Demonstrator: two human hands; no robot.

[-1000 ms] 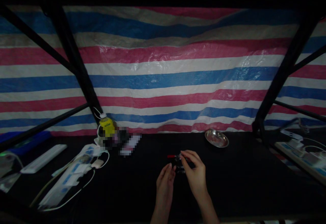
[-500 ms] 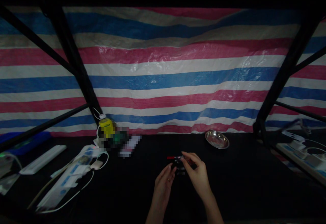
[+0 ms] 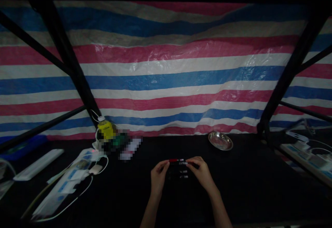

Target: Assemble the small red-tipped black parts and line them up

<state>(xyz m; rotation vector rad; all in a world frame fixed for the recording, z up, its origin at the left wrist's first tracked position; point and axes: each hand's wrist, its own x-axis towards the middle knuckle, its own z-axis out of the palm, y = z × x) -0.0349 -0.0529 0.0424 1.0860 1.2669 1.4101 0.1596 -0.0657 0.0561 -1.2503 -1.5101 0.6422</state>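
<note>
My left hand (image 3: 158,173) and my right hand (image 3: 201,172) face each other over the black table, fingers pinched. Between their fingertips lies a slim dark tube (image 3: 182,163) with a silvery end at the right. A slim red tube (image 3: 175,160), also silver-ended, lies right behind it, close to the fingertips of both hands. Nearer to me are two more silvery ends (image 3: 183,171); their dark bodies hardly show against the tabletop. The exact kind of these small pieces is too dim to tell.
A round metal dish (image 3: 220,140) stands at the back right. Toward the left are a yellow bottle (image 3: 106,129), a blurred-out phone-like shape (image 3: 130,148), a white power strip (image 3: 64,186) with cables, and a blue tray (image 3: 26,146). Another power strip (image 3: 306,158) is far right. Black frame posts flank a striped sheet.
My left hand has moved up and left to the tubes' left end. My right hand has shifted slightly right, uncovering the silvery ends. The dark tube now lies lined up beside the red one.
</note>
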